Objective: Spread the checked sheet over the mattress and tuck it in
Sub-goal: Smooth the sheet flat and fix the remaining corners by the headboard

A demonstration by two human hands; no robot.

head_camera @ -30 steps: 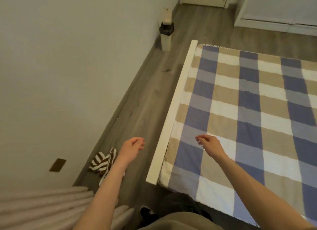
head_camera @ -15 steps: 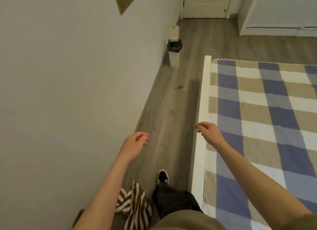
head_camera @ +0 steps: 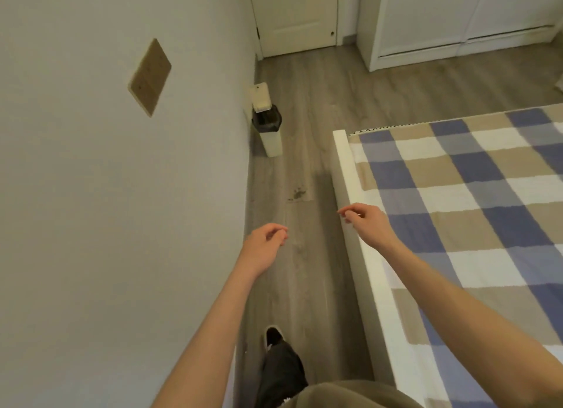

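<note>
The checked sheet (head_camera: 475, 200), in blue, tan and white squares, lies flat over the mattress on the right. A white bed frame rail (head_camera: 359, 224) runs along its left side. My right hand (head_camera: 367, 223) hovers over that rail, fingers loosely curled, holding nothing. My left hand (head_camera: 265, 246) hangs over the floor between wall and bed, fingers also loosely curled and empty. Neither hand touches the sheet.
A narrow strip of grey wood floor (head_camera: 304, 179) runs between the wall (head_camera: 122, 194) and the bed. A small white bin with a black liner (head_camera: 268, 130) stands against the wall ahead. A white door (head_camera: 297, 14) and wardrobe (head_camera: 457, 20) lie beyond. My foot (head_camera: 272, 336) is on the floor.
The view has moved forward along the bed's left side and tilted up. The striped cloth on the floor has left view. Both hands stay empty and held out in front.
</note>
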